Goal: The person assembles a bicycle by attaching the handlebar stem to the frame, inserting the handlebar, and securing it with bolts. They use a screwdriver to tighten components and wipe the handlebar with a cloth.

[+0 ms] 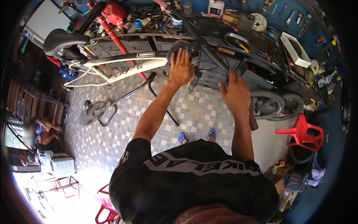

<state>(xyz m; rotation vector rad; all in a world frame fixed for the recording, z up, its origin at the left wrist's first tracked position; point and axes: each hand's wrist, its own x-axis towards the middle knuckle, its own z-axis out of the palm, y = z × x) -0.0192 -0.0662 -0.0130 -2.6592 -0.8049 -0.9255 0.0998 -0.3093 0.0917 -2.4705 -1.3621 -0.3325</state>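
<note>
A cream bicycle frame [143, 68] without wheels hangs on a red repair stand [113, 37], its black saddle [61, 42] at the far left. My left hand [181, 68] lies with fingers stretched over the front end of the frame, beside the black stem [194, 47] and above the fork [193, 83]. A dark handlebar [213, 55] slants from the upper middle to a maroon grip [253, 122], partly hidden behind my right forearm. Against this bar rests or hovers my right hand [236, 92], thumb spread from its fingers; contact is unclear. Neither hand visibly holds anything.
Beyond the bike runs a cluttered workbench [164, 36] with tools, containers and a chainring [258, 22]. Bicycle tyres [271, 104] lean at its right, near a red plastic chair [304, 132]. The stand's legs [130, 92] spread over the tiled floor. Someone sits at far left [46, 130].
</note>
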